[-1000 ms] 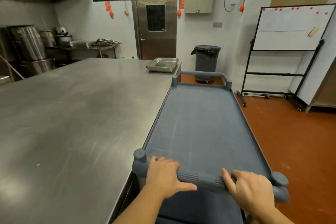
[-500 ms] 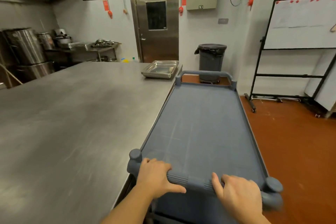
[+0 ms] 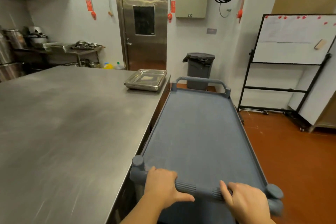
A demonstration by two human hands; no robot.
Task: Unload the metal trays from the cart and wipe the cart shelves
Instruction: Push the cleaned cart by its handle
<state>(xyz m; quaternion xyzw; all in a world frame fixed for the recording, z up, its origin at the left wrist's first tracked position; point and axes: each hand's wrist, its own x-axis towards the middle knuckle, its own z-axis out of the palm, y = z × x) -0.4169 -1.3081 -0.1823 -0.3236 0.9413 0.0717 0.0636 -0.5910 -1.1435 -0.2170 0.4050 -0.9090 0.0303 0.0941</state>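
Left hand (image 3: 161, 186) and right hand (image 3: 247, 201), set apart, grip the cart (image 3: 200, 132) handle; cart alongside the table's (image 3: 63, 123) right edge. Trays (image 3: 145, 79), seemingly stacked, at its far right corner.

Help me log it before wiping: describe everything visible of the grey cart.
The grey cart looks like matte plastic. It has a long flat top shelf with a raised rim, round posts at the corners and a looped handle at each end. Nothing lies on the top shelf, and the lower shelves are hidden. It stands on the red floor, close alongside the steel table. The left hand and right hand both grip the ribbed near handle.
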